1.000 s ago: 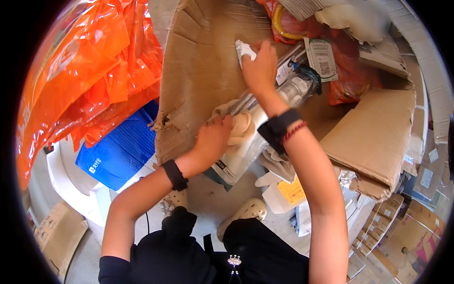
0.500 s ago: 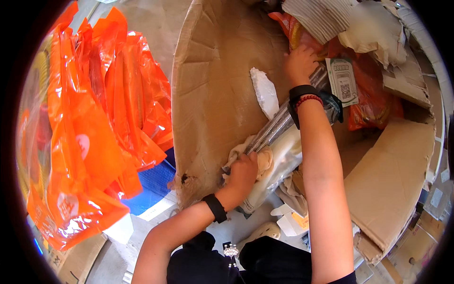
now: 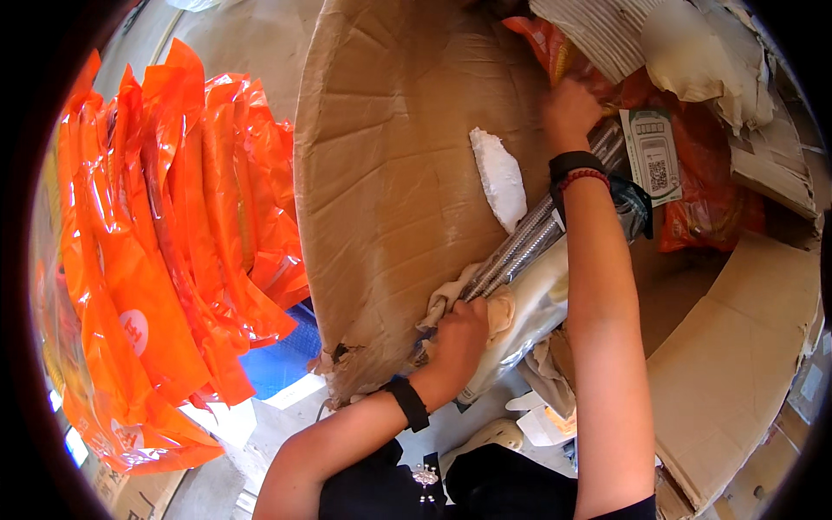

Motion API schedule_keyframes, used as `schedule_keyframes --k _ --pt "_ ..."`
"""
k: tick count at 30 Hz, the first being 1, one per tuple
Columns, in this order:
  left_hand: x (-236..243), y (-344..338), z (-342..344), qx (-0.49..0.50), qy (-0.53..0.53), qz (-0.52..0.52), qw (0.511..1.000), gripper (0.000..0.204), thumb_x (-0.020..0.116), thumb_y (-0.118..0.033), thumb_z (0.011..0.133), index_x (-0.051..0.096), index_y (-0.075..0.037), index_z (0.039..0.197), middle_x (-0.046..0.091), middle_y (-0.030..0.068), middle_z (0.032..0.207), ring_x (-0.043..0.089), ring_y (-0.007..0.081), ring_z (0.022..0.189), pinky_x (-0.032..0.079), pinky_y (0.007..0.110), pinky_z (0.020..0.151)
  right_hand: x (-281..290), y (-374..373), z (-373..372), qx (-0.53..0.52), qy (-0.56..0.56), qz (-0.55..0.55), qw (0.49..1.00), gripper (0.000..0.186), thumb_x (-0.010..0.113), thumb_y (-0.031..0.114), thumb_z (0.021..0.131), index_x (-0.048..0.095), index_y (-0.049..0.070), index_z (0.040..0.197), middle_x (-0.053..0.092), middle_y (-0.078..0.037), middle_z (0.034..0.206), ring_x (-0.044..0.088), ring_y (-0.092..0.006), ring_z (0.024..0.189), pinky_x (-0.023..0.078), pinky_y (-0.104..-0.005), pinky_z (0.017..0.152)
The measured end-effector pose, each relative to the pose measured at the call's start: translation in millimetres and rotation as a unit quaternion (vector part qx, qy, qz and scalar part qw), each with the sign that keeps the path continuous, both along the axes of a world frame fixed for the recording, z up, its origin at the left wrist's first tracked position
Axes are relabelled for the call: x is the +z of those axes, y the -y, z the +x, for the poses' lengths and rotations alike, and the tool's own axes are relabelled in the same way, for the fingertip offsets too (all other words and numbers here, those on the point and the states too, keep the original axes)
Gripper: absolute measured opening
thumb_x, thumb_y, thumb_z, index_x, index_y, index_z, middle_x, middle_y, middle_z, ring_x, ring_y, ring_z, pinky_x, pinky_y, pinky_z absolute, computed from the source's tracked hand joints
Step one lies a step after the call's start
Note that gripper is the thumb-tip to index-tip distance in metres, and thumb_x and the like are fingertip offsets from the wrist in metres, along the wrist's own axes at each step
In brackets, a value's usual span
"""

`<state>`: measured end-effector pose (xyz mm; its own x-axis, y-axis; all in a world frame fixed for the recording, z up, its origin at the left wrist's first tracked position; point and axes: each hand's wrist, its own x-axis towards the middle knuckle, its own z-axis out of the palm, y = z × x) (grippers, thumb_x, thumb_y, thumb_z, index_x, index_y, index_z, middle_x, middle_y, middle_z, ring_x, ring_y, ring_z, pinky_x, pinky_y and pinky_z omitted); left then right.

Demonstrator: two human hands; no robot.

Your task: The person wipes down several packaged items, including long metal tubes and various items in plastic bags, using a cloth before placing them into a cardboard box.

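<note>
A bundle of silvery corrugated metal hoses (image 3: 529, 243) lies slantwise inside a large cardboard box (image 3: 381, 173). My left hand (image 3: 464, 334) is closed around the bundle's near end, beside crumpled cream-coloured cloth-like wrapping (image 3: 501, 312). Further in, my right hand (image 3: 572, 111) is at the far end of the hoses, its fingers curled against an orange plastic bag (image 3: 542, 43); what they grip is hidden and slightly blurred. Along the hoses lies a clear plastic package with pale contents (image 3: 529, 299). A white printed card (image 3: 652, 156) sits beside my right wrist.
Several orange plastic bags (image 3: 165, 286) hang in a row at the left, above a blue surface (image 3: 282, 351). A white foam piece (image 3: 500, 180) lies in the box. Torn cardboard (image 3: 598, 35) overhangs the far right, and a box flap (image 3: 737, 347) rises nearer me.
The view has shifted, so the box and hoses sit slightly right and lower. My right hand's fingers have curled in more at the orange bag; my left hand keeps its hold.
</note>
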<state>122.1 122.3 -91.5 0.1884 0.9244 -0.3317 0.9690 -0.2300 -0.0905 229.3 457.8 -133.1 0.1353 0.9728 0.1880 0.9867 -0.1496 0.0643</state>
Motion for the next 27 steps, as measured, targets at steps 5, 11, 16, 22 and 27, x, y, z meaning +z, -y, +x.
schedule_keyframes --k 5,11,16,22,27 --pt "-3 2 -5 0.004 0.038 0.022 0.999 0.012 0.056 -0.011 0.077 0.045 -0.011 0.082 0.051 0.0036 0.07 0.057 0.0105 0.053 0.046 0.02 0.044 31 22 0 -0.03 -0.052 -0.009 0.998 0.03 0.061 0.026 0.07 0.062 0.001 0.088 0.064 -0.02 0.089 0.065 -0.0335 0.08 0.051 -0.043 0.069" --pt "-3 2 0 0.018 0.044 0.004 0.999 0.014 0.058 -0.011 0.076 0.045 -0.011 0.083 0.053 0.0041 0.072 0.059 0.0117 0.056 0.046 0.02 0.046 63 39 17 -0.066 -0.052 0.072 0.994 0.027 0.06 0.025 0.067 0.067 0.001 0.078 0.064 -0.019 0.088 0.064 -0.035 0.079 0.051 -0.0435 0.068" --pt "-15 9 -2 0.013 0.046 0.041 0.998 0.016 0.059 -0.012 0.075 0.046 -0.01 0.084 0.054 0.0052 0.072 0.06 0.0125 0.058 0.046 0.02 0.046 111 57 25 -0.057 -0.053 0.087 0.993 0.026 0.057 0.023 0.069 0.067 0.003 0.081 0.064 -0.016 0.09 0.063 -0.0354 0.078 0.05 -0.0446 0.069" --pt "-26 6 -2 0.0 0.107 0.037 0.994 0.032 0.067 -0.017 0.068 0.046 -0.007 0.09 0.057 0.0073 0.075 0.061 0.0152 0.064 0.047 0.022 0.046 178 93 26 0.026 -0.084 0.087 0.992 0.031 0.051 0.027 0.071 0.067 0.005 0.084 0.065 -0.016 0.087 0.062 -0.0352 0.081 0.049 -0.044 0.07" --pt "-11 0 -24 -0.017 0.203 -0.013 0.979 0.056 0.076 -0.025 0.06 0.044 -0.003 0.099 0.062 0.0126 0.084 0.063 0.0235 0.073 0.05 0.033 0.063 208 140 -30 0.13 -0.071 0.004 0.989 0.032 0.055 0.033 0.069 0.069 0.007 0.08 0.066 -0.018 0.081 0.064 -0.0354 0.076 0.05 -0.0426 0.067"
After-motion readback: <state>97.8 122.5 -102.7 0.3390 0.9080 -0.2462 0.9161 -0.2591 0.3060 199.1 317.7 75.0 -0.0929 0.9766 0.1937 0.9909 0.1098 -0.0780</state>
